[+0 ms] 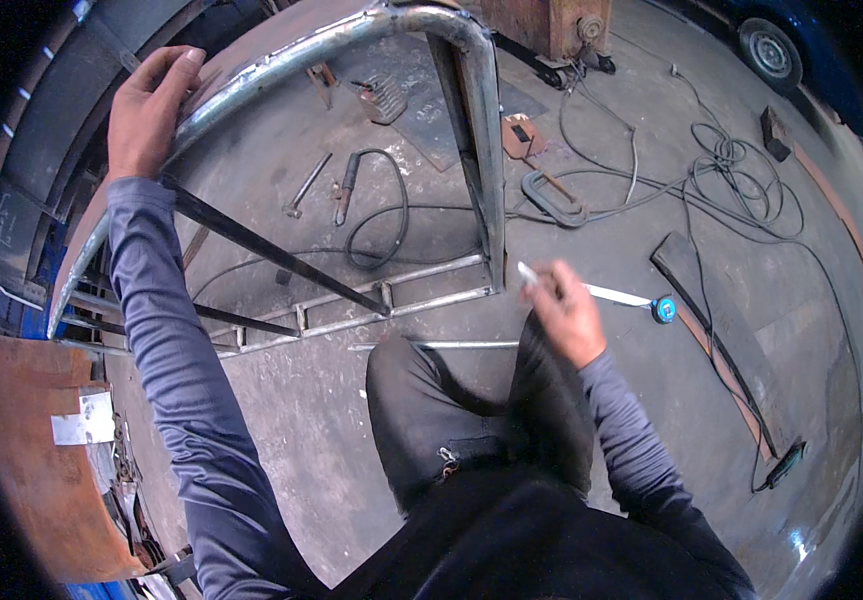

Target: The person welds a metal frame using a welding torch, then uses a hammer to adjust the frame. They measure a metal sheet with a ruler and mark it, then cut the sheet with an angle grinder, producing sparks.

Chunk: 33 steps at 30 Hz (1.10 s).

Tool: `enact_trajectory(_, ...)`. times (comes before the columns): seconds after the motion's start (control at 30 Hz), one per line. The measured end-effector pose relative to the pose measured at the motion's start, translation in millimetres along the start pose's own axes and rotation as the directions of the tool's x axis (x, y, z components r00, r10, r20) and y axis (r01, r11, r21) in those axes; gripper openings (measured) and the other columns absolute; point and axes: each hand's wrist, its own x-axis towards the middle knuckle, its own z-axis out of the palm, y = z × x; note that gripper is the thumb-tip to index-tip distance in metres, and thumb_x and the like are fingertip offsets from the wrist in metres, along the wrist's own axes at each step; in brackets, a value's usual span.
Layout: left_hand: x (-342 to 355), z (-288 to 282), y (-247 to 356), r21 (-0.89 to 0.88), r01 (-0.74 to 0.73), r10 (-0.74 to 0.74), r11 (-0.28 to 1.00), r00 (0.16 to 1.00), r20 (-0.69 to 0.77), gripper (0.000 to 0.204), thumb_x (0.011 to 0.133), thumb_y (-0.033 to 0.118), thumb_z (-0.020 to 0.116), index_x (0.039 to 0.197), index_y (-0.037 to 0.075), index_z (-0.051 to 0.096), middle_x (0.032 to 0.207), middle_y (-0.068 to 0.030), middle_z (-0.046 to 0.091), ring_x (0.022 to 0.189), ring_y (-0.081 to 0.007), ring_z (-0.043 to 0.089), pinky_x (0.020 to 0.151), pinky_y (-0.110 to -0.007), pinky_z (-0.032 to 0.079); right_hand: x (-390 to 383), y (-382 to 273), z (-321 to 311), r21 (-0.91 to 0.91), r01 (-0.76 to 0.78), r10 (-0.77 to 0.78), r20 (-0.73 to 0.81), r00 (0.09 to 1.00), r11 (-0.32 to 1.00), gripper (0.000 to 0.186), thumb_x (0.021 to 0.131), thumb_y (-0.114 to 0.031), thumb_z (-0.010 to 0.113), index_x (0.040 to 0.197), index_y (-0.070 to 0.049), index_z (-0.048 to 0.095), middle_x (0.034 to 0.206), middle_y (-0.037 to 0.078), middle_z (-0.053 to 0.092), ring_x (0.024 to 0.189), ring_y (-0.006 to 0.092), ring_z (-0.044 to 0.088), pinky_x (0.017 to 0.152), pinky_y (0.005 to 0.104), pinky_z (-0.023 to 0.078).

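My left hand point(152, 115) is closed on the top rail point(307, 45) of a welded metal tube frame, whose dark bars point(282, 260) slope to a ladder-like lower side point(432, 280). To the right of the frame, my right hand point(562, 310) pinches a small white stick point(526, 274). A tape measure with a blue case point(664, 309) has its blade out toward that hand; I cannot tell whether the fingers touch the blade. A loose thin tube point(462, 345) lies by my knees.
A hammer point(302, 195), torch-like tool point(345, 195) and C-clamp point(547, 200) lie on the floor among cables point(732, 190). Long boards point(692, 300) lie at right, a vehicle wheel point(770, 50) stands top right, and a rusty sheet point(27, 420) is at left.
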Motion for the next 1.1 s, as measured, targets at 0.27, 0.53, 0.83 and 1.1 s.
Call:
enact_trajectory(0.27, 5, 6, -10, -0.050, -0.051, 0.052, 0.997, 0.998, 0.025, 0.038, 0.097, 0.037, 0.068, 0.108, 0.001, 0.072, 0.095, -0.0032, 0.071, 0.091, -0.0118, 0.063, 0.086, -0.028, 0.048, 176, -197, -90, -0.241, 0.659, -0.688, -0.055, 0.723, 0.712, 0.027, 0.092, -0.021, 0.069, 0.110, -0.001, 0.072, 0.100, 0.016, 0.071, 0.095, 0.0280, 0.069, 0.085, 0.0353, 0.053)
enact_trajectory(0.53, 1, 0, 4, 0.035, -0.006, 0.006, 0.999, 1.000, -0.013, 0.036, 0.095, 0.036, 0.068, 0.107, 0.003, 0.073, 0.092, -0.0063, 0.073, 0.089, -0.0141, 0.064, 0.084, -0.031, 0.050, 213, -239, -70, -0.014, 0.673, -0.670, 0.077, 0.738, 0.739, 0.025, 0.095, -0.022, 0.072, 0.111, -0.003, 0.074, 0.097, 0.005, 0.073, 0.092, 0.0115, 0.066, 0.087, 0.0288, 0.054)
enact_trajectory(0.83, -3, 0, 6, 0.078, -0.006, 0.008, 0.997, 1.000, -0.027, 0.035, 0.095, 0.036, 0.069, 0.107, 0.004, 0.073, 0.094, -0.0072, 0.074, 0.089, -0.0162, 0.065, 0.085, -0.032, 0.050, 224, -242, -70, -0.022, 0.680, -0.668, 0.170, 0.725, 0.733, 0.023, 0.096, -0.020, 0.071, 0.110, -0.003, 0.075, 0.098, 0.006, 0.075, 0.091, 0.0123, 0.068, 0.088, 0.0298, 0.056)
enact_trajectory(1.1, -1, 2, 3, 0.034, 0.006, -0.006, 0.999, 1.000, -0.009, 0.037, 0.095, 0.037, 0.069, 0.107, 0.002, 0.073, 0.092, -0.0052, 0.072, 0.088, -0.0140, 0.064, 0.083, -0.030, 0.049, 228, -242, -71, 0.026, 0.680, -0.669, 0.205, 0.714, 0.733, 0.022, 0.096, -0.019, 0.069, 0.111, -0.003, 0.075, 0.097, 0.005, 0.075, 0.091, 0.0120, 0.069, 0.088, 0.0298, 0.056)
